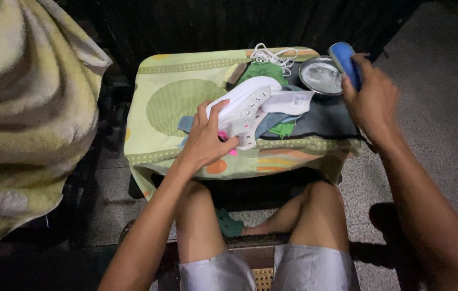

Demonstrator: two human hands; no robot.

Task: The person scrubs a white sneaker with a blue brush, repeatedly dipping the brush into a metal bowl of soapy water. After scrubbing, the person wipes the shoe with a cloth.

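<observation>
White lace-less canvas sneaker (pixel 248 109) on green-patterned cloth table (pixel 180 97), likely light, soft upper, stiff sole, best held at heel | left hand (pixel 206 140) fingers curled, clamping its heel | right hand (pixel 373 97) fingers wrapped around blue oval brush (pixel 345 62) over round metal bowl (pixel 319 75)

White shoe (pixel 248 108) (unlaced) tilted on table.

A dim home porch or yard: cloth-covered small table (pixel 164 102), paved floor (pixel 444 108), hanging towel (pixel 24 108).
</observation>
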